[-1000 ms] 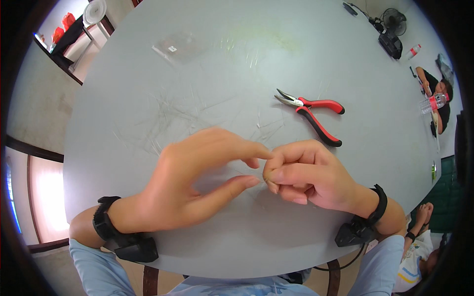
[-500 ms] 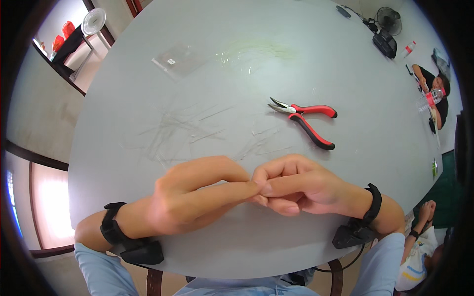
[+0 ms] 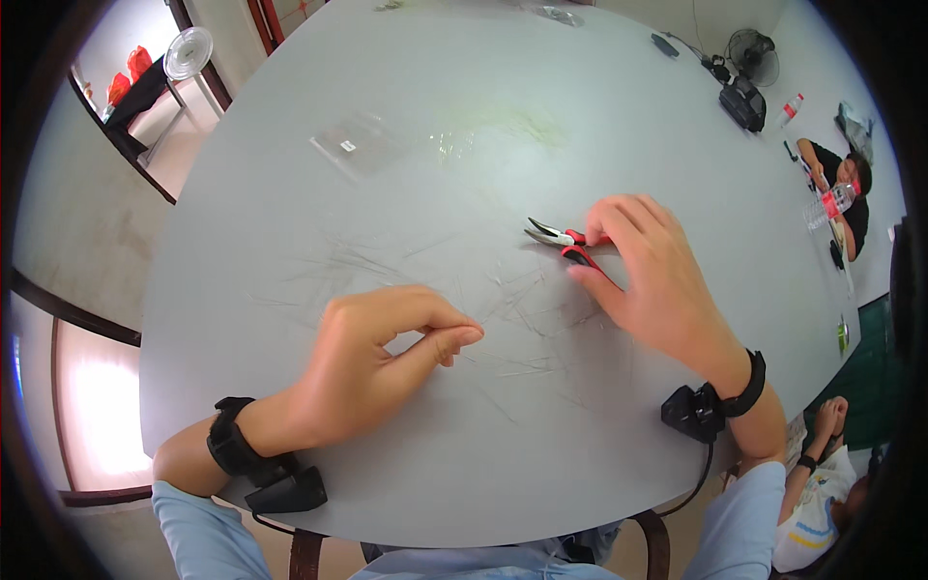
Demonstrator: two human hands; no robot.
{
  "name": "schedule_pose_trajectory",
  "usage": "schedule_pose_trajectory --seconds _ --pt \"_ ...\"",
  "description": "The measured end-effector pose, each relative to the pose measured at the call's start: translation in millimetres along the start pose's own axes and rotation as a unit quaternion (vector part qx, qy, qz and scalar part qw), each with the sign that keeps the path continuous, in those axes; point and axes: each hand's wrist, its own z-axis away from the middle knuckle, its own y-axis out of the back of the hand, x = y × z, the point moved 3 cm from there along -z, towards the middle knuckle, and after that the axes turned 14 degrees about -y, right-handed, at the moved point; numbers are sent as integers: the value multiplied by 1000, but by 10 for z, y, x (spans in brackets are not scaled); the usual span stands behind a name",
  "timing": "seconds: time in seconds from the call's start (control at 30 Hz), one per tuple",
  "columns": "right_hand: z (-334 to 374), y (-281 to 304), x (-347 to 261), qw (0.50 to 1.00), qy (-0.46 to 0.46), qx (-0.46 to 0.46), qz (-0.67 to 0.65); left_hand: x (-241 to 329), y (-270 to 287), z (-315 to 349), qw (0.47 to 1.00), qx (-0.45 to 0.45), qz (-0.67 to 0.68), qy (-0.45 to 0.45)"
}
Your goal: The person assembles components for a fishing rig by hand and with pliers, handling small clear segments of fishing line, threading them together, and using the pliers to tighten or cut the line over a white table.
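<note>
My left hand (image 3: 372,372) is closed in a pinch over the near part of the table, thumb against fingertips. Whatever sits between those fingertips is too small to make out. Further to the right, my right hand (image 3: 657,275) has its fingers and thumb around the red-and-black handles of a pair of bent-nose pliers (image 3: 568,239). The jaws point left and are slightly apart, while the hand covers most of the handles. Thin, wire-like strands (image 3: 353,256) lie scattered on the grey table around and between my hands.
A clear plastic bag (image 3: 362,162) and a patch of pale greenish strands (image 3: 522,126) lie farther back. Along the right side are a black case (image 3: 742,102), a fan (image 3: 752,58), plastic bottles (image 3: 833,203) and a seated person (image 3: 826,159). Another person sits at lower right.
My hands were together in front of me. The right hand has moved away, forward and right, onto the pliers' handles. The left hand stays near its place, still pinched.
</note>
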Motion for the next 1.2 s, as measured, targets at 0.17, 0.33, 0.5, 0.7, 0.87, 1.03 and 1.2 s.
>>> schedule_pose_trajectory --seconds 0.17,0.33,0.5,0.7,0.87,1.03,1.2 --pt "38 20 227 996 15 -71 44 -29 -13 11 992 7 95 82" --pt "-11 -128 116 994 69 -66 56 -113 79 129 982 8 145 122" --pt "-29 4 17 998 17 -58 -14 -126 79 128 970 18 196 145" --pt "88 90 -367 976 169 -111 -78 -108 68 133 957 -14 235 167" --pt "137 66 -437 975 168 -120 -83 -69 53 116 954 -29 253 161" --pt "140 38 -418 969 186 -123 -106 -52 32 96 954 -55 245 163" --pt "161 18 -421 969 180 -120 -121 -45 19 99 952 -62 243 173"
